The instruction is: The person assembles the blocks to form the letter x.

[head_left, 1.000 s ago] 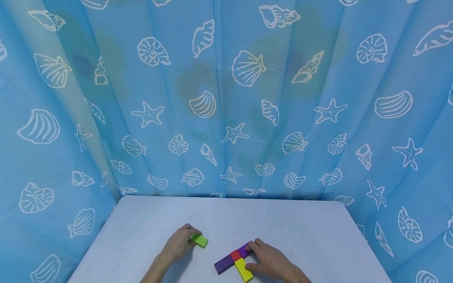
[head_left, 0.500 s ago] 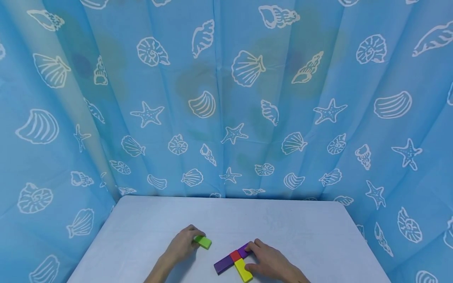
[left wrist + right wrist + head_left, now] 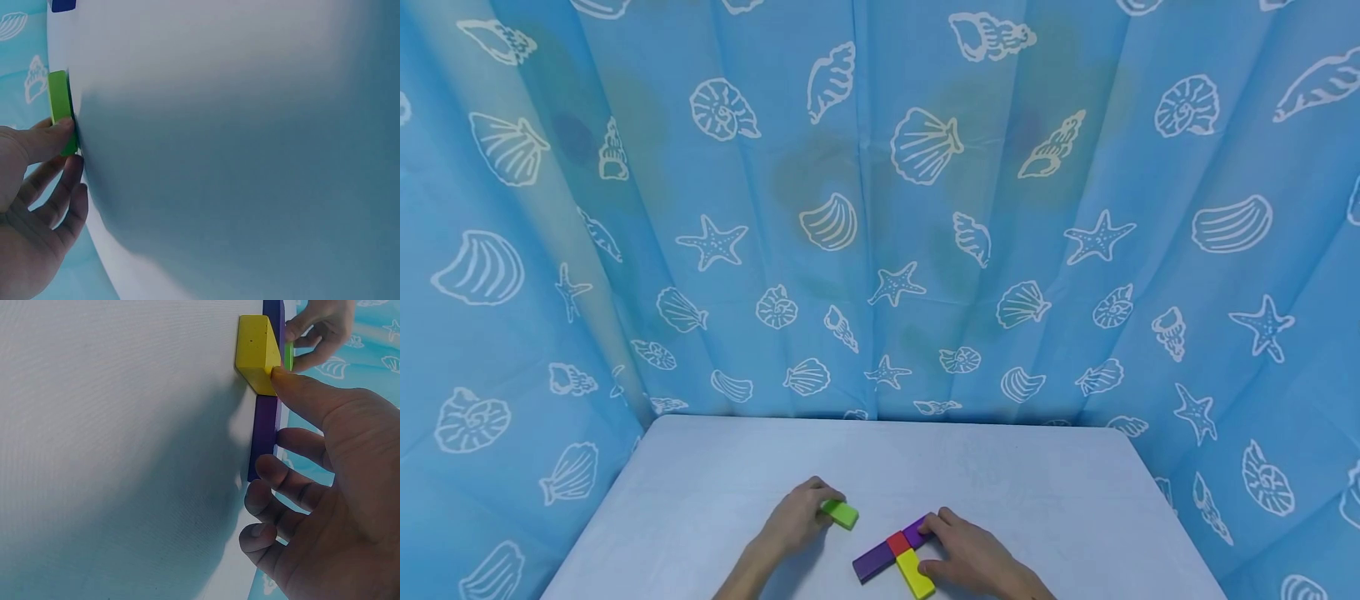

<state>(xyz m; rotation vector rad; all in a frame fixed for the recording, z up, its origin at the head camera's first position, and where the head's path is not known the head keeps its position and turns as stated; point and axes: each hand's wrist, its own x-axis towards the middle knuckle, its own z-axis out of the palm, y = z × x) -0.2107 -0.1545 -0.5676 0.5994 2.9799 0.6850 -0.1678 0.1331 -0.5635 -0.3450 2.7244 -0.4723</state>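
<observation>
My left hand (image 3: 796,523) pinches a green block (image 3: 842,514) between thumb and fingers, a little left of several joined-up blocks. In the left wrist view the thumb lies across the lower part of the green block (image 3: 59,97). A red block (image 3: 898,544) sits between a longer purple block (image 3: 872,563) and a second purple block (image 3: 914,532), with a yellow block (image 3: 916,575) pointing toward me. My right hand (image 3: 976,557) holds this group at its right side: the fingers curl at the second purple block (image 3: 263,425) while the thumb touches the yellow block (image 3: 254,344).
The blocks lie on a white table (image 3: 1000,467). A blue curtain (image 3: 880,208) printed with white shells and starfish hangs behind it and along both sides.
My left hand has moved slightly right and a bit toward me with the green block, closer to the block group. The right hand and the group have stayed in place.
</observation>
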